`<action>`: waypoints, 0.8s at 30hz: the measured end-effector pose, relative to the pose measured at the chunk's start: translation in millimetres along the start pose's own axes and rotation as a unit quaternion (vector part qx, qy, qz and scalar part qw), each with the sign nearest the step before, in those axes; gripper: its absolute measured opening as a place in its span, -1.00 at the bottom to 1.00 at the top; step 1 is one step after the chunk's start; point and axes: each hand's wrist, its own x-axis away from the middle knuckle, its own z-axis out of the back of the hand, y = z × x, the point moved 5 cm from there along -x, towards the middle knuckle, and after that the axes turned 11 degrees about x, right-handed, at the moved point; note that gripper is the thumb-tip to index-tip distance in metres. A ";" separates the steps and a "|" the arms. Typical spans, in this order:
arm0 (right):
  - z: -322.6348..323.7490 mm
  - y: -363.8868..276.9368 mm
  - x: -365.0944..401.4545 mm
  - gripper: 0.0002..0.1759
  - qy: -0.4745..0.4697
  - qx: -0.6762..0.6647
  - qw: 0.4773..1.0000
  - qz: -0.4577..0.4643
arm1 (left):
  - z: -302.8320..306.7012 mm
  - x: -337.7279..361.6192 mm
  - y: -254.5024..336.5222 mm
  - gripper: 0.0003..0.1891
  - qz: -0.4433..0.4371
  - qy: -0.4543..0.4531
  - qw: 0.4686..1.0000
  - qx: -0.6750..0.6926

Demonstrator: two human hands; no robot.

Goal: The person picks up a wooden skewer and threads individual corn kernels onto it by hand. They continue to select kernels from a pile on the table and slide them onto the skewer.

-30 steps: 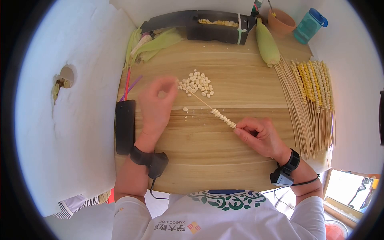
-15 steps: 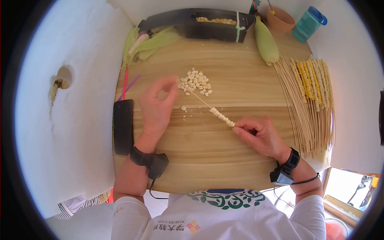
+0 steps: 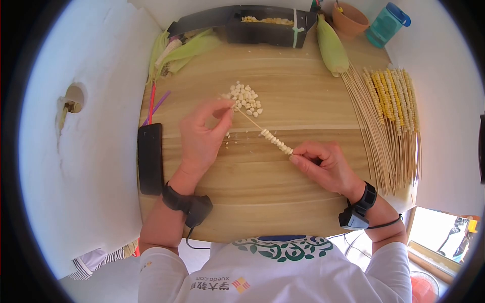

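Observation:
My right hand (image 3: 328, 162) is closed around the lower end of a thin wooden skewer (image 3: 247, 117), beside a row of pale corn kernels (image 3: 276, 141) threaded on it. The skewer slants up to the left, its upper stretch bare. At that tip, my left hand (image 3: 204, 134) pinches thumb and forefinger together on what looks like a corn kernel, mostly hidden by the fingertips. Just beyond lies a pile of loose pale kernels (image 3: 245, 96) on the wooden table (image 3: 242, 187).
Bare skewers (image 3: 371, 131) and skewers of threaded corn (image 3: 391, 101) lie at right. An ear of corn in husk (image 3: 332, 48), a clay bowl (image 3: 350, 21), a blue bottle (image 3: 386, 28) and a black box (image 3: 262, 34) stand behind. Husks (image 3: 187, 50) and a phone (image 3: 150, 159) are left.
My left hand has moved slightly right, from the pile's edge to the skewer's tip. My right hand keeps hold of the skewer. The whole view has shifted a little.

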 end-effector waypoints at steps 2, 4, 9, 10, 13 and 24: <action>0.1 -0.4 -0.1 -0.87 0.002 -0.004 1.000 0.000 | -0.9 0.7 0.6 -0.82 0.003 0.001 1.000 0.010; 0.3 -0.4 -0.1 -0.86 -0.004 -0.005 1.000 -0.009 | -6.3 2.0 7.0 -0.83 -0.018 -0.021 0.999 -0.019; 1.5 -3.1 -0.5 -0.87 -0.004 0.005 1.000 -0.010 | -13.2 5.2 7.2 -0.84 -0.010 -0.049 0.999 0.010; 1.5 -3.3 -0.6 -0.87 -0.005 0.006 1.000 -0.012 | -14.3 5.3 6.9 -0.84 -0.001 -0.054 0.998 0.019; 1.6 -2.4 -0.4 -0.87 -0.003 0.004 1.000 -0.014 | -20.2 9.3 9.4 -0.82 0.019 -0.075 0.997 0.019; 1.4 -0.6 -0.6 -0.87 0.002 0.004 1.000 -0.018 | -33.9 18.3 15.2 -0.73 -0.001 -0.128 0.991 0.023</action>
